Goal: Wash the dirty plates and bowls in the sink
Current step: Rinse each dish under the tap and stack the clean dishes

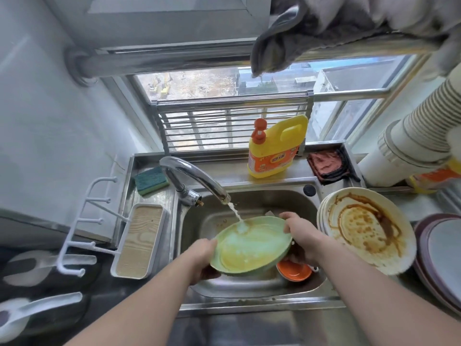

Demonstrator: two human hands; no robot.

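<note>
Green plate (pixel 252 245) held over the sink (pixel 252 285), tilted, long axis running near-left to far-right. Left hand (pixel 203 257) grips the near-left rim, right hand (pixel 300 236) the far-right rim. Water from the tap (pixel 199 178) strikes its far edge; both hands equally placed.

One green plate (pixel 252 245) sits at the centre, with one orange bowl (pixel 294 270) at its 4 o'clock. One stack of stained cream plates (pixel 366 231) lies at 3 o'clock; at least three rims show, though the exact number cannot be told. Beyond it stands one stack of purple-rimmed plates (pixel 439 255), count unclear. One yellow detergent bottle (pixel 277 146) stands at 12 o'clock, one sponge (pixel 151 181) at 10 o'clock, and two white spoons (pixel 35 313) at 8 o'clock.
</note>
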